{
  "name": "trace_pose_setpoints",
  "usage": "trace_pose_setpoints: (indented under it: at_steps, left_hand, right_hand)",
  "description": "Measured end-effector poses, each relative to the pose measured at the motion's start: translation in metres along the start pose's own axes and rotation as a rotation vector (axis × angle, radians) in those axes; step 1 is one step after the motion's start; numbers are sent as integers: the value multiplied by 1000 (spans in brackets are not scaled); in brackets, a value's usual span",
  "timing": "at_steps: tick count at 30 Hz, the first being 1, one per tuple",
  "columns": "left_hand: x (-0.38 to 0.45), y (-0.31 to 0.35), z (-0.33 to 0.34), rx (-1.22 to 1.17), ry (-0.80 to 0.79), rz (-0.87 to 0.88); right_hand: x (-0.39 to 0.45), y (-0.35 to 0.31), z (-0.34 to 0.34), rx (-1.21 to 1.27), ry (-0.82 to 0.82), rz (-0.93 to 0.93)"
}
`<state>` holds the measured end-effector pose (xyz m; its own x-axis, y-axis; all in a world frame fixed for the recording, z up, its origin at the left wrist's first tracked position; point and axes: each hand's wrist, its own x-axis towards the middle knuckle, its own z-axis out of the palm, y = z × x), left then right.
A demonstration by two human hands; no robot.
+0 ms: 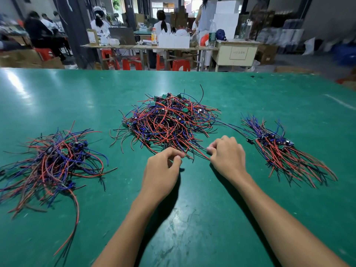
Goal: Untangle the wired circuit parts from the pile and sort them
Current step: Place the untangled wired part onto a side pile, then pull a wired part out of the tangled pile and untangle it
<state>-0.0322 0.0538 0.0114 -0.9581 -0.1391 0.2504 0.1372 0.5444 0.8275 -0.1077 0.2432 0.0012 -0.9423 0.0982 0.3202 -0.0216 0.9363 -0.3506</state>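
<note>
Head view: three wire piles (169, 122); left grip (163, 166) curled, unclear; right grip (227, 151) pinches wires.

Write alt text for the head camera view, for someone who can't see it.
Two bare hands, left hand and right hand, pinch wire ends at the near edge of a tangled red, blue and black wire pile on a green table, flanked by a loose pile and an aligned bundle.
</note>
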Motion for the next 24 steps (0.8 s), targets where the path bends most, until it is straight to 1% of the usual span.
trace_pose_setpoints:
  at_steps: [1, 2, 3, 4, 5, 6, 7, 9, 11, 13, 15, 16, 18, 21, 22, 23, 24]
  left_hand:
    - [0, 1, 1, 1, 3, 3]
    - [-1, 3, 1, 5, 6, 5]
    - [0, 4, 1, 0, 14, 3]
    - [0, 6, 1, -37, 27, -3]
    - [0, 8, 2, -118, 36, -14]
    - [0, 11, 3, -226, 31, -28]
    - [1, 15, 3, -339, 10, -47]
    - [2, 20, 1, -527, -57, -95]
    - [0, 22, -3, -583, -70, -82]
    - [-1, 19, -9, -563, -27, -54]
    - [2, 17, -16, -572, 30, -67]
    - [4, 16, -21, -597, 57, -85]
    - [11, 12, -35, -717, 125, -118]
    - [23, -5, -70, -1109, 279, -139]
    - [25, -12, -80, -1162, 346, -135]
    - [26, -18, -85, -1119, 420, -133]
    - [26, -23, -87, -1002, 494, -137]
  right_hand:
    - [-3, 1, -1, 70, 31, 33]
    - [-6, 2, -5, 194, 91, 95]
    - [-8, 3, -9, 337, 168, 151]
    - [-10, 5, -14, 452, 279, 154]
    - [-14, 3, -20, 506, 384, 102]
    - [-19, -1, -25, 533, 448, 13]
    - [-25, -9, -29, 563, 458, -105]
    - [-40, -26, -29, 576, 349, -333]
    - [-51, -39, -21, 517, 233, -491]
    - [-55, -48, -16, 525, 176, -531]
    - [-57, -52, -16, 574, 164, -557]
    - [-58, -52, -15, 571, 174, -557]
    - [-59, -49, -14, 557, 193, -494]
    - [-52, -39, -12, 472, 168, -335]
    - [-49, -36, -11, 400, 117, -286]
    - [-46, -33, -9, 325, 46, -244]
    - [-45, -31, -7, 257, -23, -213]
